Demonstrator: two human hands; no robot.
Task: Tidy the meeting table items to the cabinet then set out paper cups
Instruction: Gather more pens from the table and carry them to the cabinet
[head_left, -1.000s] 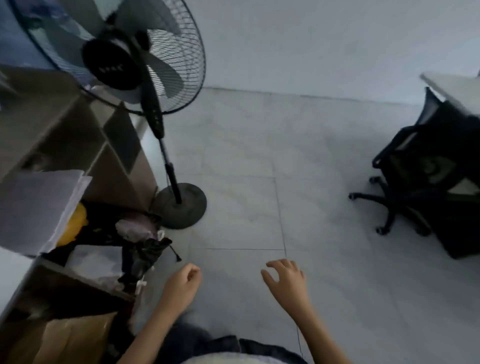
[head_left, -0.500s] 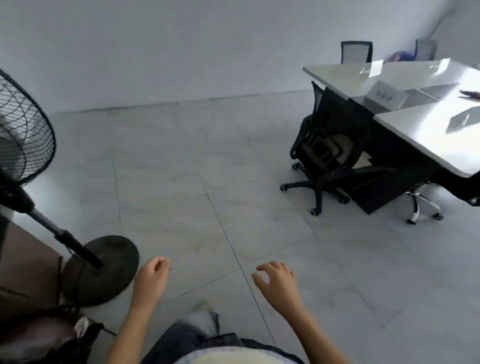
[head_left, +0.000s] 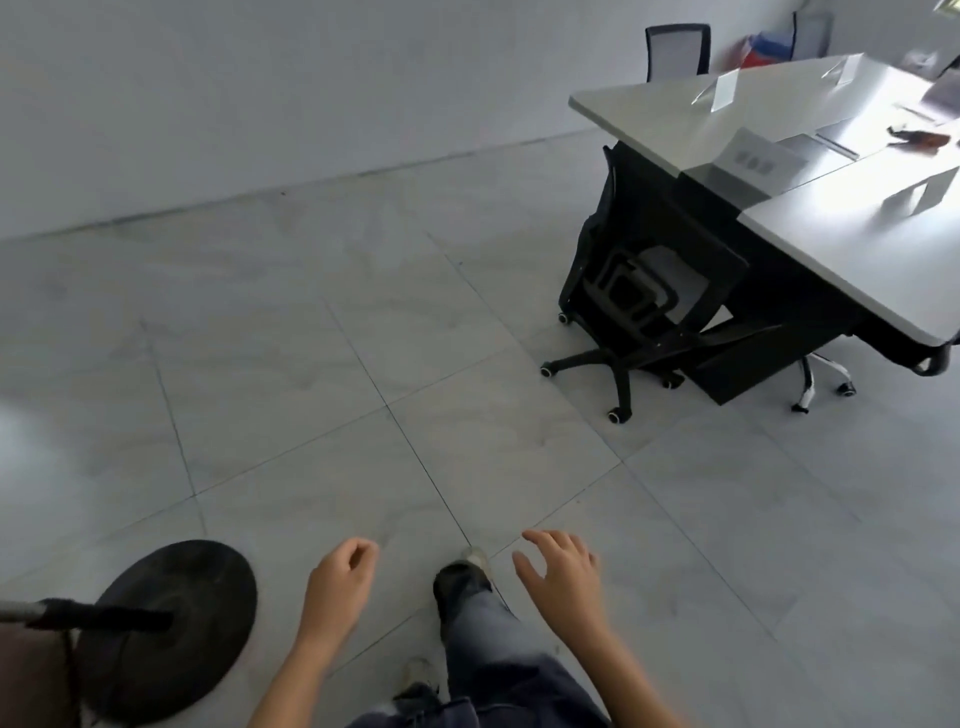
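The white meeting table (head_left: 670, 122) stands at the upper right, several steps away across the tiled floor. On it lie folded name cards (head_left: 726, 91), a grey socket box (head_left: 756, 157), some papers and a dark item (head_left: 917, 137) near the right edge. My left hand (head_left: 340, 582) hangs low in front of me, fingers loosely curled, holding nothing. My right hand (head_left: 563, 579) is beside it with fingers spread, also empty. The cabinet and paper cups are out of view.
A black office chair (head_left: 631, 306) is pushed under the table's near end; another chair's white base (head_left: 818, 382) shows further right. The fan's round black base (head_left: 171, 623) and pole sit at the lower left. My foot (head_left: 460, 574) is stepping forward.
The view has swung right, away from the cabinet and fan toward the meeting table, which now looks closer. Both hands stay empty in front of me.
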